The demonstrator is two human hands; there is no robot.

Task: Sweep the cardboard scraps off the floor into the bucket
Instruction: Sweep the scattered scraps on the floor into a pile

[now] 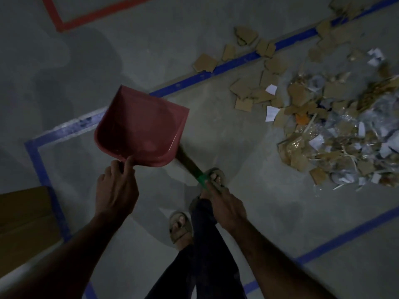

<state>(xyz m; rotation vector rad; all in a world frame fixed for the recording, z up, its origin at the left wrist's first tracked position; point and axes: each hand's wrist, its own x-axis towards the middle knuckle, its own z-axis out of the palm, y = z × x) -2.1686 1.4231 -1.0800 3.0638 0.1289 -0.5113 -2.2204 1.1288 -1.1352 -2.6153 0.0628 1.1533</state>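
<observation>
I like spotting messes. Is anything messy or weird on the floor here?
Yes. A heap of cardboard scraps mixed with white paper bits is strewn over the floor's blue tape line at the right. The red dustpan looks empty.

No readable text, labels or numbers anywhere; frame dim, blurred.

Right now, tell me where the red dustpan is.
The red dustpan is left of centre in the head view, held above the floor by the left hand, over the blue tape line, well left of the scrap pile.
</observation>
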